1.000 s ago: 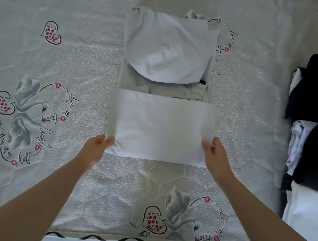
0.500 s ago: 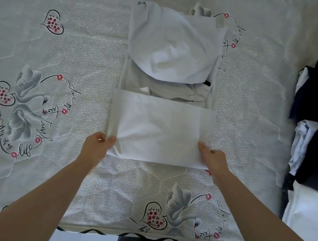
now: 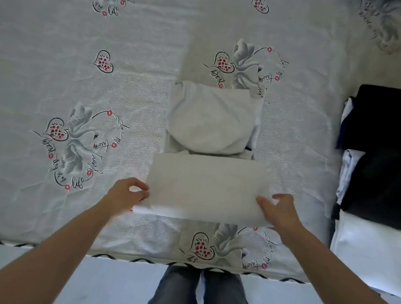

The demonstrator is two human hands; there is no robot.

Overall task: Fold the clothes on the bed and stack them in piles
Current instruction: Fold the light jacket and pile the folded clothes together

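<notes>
Left hand (image 3: 125, 193): fingers (image 3: 139, 185) curled, thumb and fingertips pinching the near left corner of the white garment (image 3: 205, 185). A small gap shows inside the curl of the hand. Corner edge is motion-blurred; the exact layers held cannot be told.

Right hand (image 3: 279, 212): fingers (image 3: 263, 203) curled over the top of the near right corner of the same garment, thumb side hidden under the cloth. Grip is on the fabric.

Garment: white, already folded narrow. Near section is a flat rectangular panel spanning between both hands, its near edge lifted slightly off the bed. Far section lies flat, with a rounded hood-like flap (image 3: 210, 120) turned down over it and rumpled cloth showing just under the flap.

Bed (image 3: 52, 68): pale grey cover printed with swans, red-dotted hearts and script lettering. Garment sits at centre, close to the near edge. Black zigzag trim (image 3: 114, 257) runs along that edge.

Right side of bed: a stack of clothes well apart from the garment, with a black folded piece (image 3: 392, 156) on top, white cloth (image 3: 379, 254) beneath and nearer, and thin white and dark blue edges showing at the stack's left side.

Below the bed edge: legs in grey jeans (image 3: 200, 302), standing on a pale floor (image 3: 1, 261). Both forearms bare.
</notes>
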